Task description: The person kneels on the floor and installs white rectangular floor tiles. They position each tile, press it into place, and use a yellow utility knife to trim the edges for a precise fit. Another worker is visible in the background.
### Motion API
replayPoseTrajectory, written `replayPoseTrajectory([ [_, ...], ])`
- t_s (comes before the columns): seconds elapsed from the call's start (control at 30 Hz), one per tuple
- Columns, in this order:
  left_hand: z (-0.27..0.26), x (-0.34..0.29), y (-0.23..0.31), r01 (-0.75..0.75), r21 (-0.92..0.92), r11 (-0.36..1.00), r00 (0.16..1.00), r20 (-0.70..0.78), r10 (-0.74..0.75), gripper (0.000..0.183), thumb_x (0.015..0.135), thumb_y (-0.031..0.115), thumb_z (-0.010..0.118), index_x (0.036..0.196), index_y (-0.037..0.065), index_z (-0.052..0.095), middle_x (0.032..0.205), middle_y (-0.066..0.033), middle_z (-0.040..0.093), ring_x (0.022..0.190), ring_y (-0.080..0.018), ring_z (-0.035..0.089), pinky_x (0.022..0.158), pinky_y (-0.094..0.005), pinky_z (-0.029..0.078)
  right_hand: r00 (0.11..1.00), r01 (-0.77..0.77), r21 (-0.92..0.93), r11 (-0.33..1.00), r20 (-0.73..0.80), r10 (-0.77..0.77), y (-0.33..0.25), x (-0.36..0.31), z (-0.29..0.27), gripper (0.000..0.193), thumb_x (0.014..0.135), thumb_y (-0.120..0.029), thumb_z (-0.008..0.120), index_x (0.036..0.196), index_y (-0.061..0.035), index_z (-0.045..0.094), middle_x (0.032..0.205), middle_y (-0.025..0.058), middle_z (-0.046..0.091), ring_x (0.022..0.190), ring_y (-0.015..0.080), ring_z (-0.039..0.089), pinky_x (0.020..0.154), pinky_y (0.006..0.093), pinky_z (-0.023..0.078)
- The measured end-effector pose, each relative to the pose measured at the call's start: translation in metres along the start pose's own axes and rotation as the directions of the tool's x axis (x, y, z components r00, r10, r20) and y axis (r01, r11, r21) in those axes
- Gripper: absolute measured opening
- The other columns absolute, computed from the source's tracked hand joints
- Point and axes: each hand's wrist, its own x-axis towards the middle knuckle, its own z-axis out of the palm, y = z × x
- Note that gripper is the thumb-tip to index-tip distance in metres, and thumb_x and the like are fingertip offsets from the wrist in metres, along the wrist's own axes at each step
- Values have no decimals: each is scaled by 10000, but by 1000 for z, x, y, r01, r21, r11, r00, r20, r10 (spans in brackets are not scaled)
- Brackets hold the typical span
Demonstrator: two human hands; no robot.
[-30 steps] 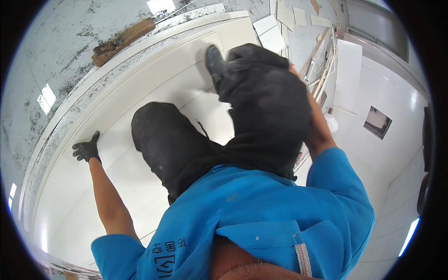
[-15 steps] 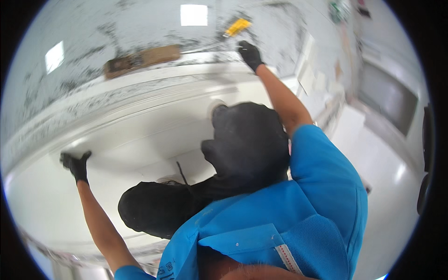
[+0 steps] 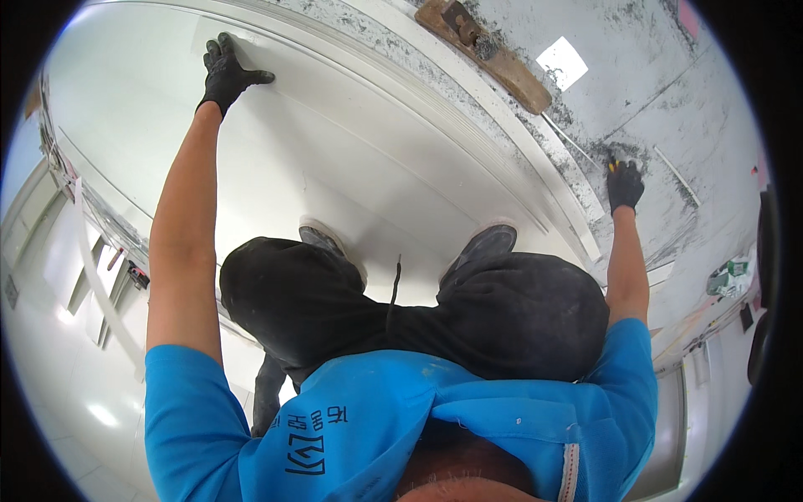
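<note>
My left hand (image 3: 227,77), in a dark glove, presses flat with spread fingers on a large white panel (image 3: 351,155). I am squatting over the panel, with both shoes on it. Off to the far right, my gloved right hand (image 3: 626,184) has its fingers curled round a small yellow-handled tool (image 3: 614,167). Only bits of yellow show between the fingers, so its working end is hidden. Beside the panel's long edge lies a wooden hand plane (image 3: 493,58) with dark shavings on it.
Long white strips (image 3: 535,155) run along the panel's far edge. Dark shavings litter the grey surface beyond, where a thin pale strip (image 3: 677,177) lies. A green-and-white package (image 3: 729,278) is at the right. Another long strip (image 3: 104,284) and small tools (image 3: 136,274) are at the left.
The view has swung round. The yellow-handled tool, lying free near my right hand before, is now in that hand. My left hand is still spread on the panel.
</note>
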Motion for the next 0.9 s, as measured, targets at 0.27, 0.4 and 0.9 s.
replayPoseTrajectory([
  [0.27, 28, 0, -12, 7, -46, 999, 994, -112, -12, 1520, 450, 621, 915, 1562, -18, 101, 1605, -319, 84, 1491, -486, 72, 1210, -510, 193, 999, -4, 779, 627, -18, 29, -71, -11, -131, 454, 892, -330, 711, 1209, -25, 596, 947, 149, 680, 829, 267, 678, 746, 365, 540],
  [0.4, 11, 2, 7, 24, -84, 996, 999, -41, -27, 1551, 451, 622, 911, 1561, -39, 53, 1615, -314, 31, 1500, -487, 14, 1211, -533, 142, 950, 295, 852, 433, -214, -225, -215, 61, -252, 444, 926, -356, 632, 1193, -6, 573, 1023, 195, 668, 930, 320, 654, 812, 406, 522],
  [0.9, -8, -16, 33, 95, -206, 974, 995, 39, -89, 1505, 471, 532, 937, 1570, -3, 58, 1620, -298, 25, 1513, -452, -27, 1218, -509, 81, 758, 541, 683, 490, -144, -636, -641, 198, -502, 425, 983, -329, 486, 1170, 50, 531, 1136, 275, 665, 1073, 416, 644, 937, 473, 500],
])
